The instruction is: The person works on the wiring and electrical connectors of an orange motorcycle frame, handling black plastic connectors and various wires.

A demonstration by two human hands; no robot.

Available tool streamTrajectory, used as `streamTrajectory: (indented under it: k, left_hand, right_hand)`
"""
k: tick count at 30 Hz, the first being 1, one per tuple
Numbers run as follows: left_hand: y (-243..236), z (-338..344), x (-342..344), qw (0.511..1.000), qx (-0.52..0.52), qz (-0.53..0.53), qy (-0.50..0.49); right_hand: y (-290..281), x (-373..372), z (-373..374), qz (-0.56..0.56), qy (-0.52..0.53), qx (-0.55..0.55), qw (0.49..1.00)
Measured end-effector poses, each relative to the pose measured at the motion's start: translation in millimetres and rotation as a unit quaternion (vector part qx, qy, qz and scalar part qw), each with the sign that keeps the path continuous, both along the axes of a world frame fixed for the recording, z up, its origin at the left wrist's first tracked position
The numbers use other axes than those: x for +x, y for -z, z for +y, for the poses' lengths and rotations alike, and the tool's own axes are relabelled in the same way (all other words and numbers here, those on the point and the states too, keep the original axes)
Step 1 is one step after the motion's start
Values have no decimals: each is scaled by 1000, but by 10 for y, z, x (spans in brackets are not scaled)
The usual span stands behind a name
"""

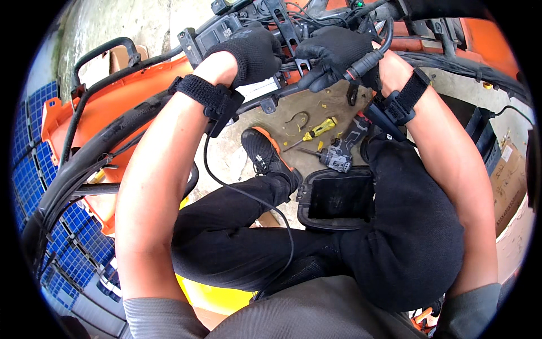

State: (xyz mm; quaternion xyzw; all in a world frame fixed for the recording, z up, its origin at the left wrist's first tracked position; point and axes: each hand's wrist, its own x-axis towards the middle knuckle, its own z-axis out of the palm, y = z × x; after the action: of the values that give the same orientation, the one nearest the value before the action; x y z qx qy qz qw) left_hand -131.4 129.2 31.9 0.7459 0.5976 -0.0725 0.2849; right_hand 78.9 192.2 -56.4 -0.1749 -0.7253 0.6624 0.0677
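Both hands wear black knit gloves and work at the black metal frame [271, 97] of an orange vehicle. My left hand [254, 55] is closed, its fingertips turned toward a slotted black bracket [284, 25]; what they hold is hidden. Just right of it, my right hand [333, 55] has its fingers bent and drawn together over the frame tube, and its grip cannot be made out. A thick black cable connector [364, 64] with a red ring runs across the right hand near the wrist. Black wires gather behind both hands.
On the concrete floor lie a yellow-handled screwdriver [320, 129], a cordless power driver [337, 153] and yellow scraps. A black open tray [339, 199] sits by my legs. Orange panels [130, 96] stand left, blue grid panels [34, 135] beyond them. A cardboard box [508, 181] stands right.
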Motion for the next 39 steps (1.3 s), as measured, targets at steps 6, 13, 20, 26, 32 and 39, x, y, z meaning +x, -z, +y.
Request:
streamTrajectory:
  k: [6,13,20,26,32,39]
  left_hand:
    - [117,-29,-79,989,-55,-47,-126]
    - [-95,58,-238,962,-146,-204,-108]
    - [-1,61,-27,997,-55,8,-60]
    - [177,-150,-8,989,104,-70,-76]
    - [304,-202,-80,971,87,-162,-150]
    - [292,-200,-90,976,121,-158,-91]
  right_hand:
    - [18,-22,-26,-10,18,-138,990]
    - [-214,43,-51,1,57,-336,940]
    - [-356,-23,-93,0,34,-319,947]
    - [-446,-58,-83,-16,62,-407,911]
    - [-360,-83,-82,5,77,-366,928]
    - [-182,-162,-18,130,15,164,978]
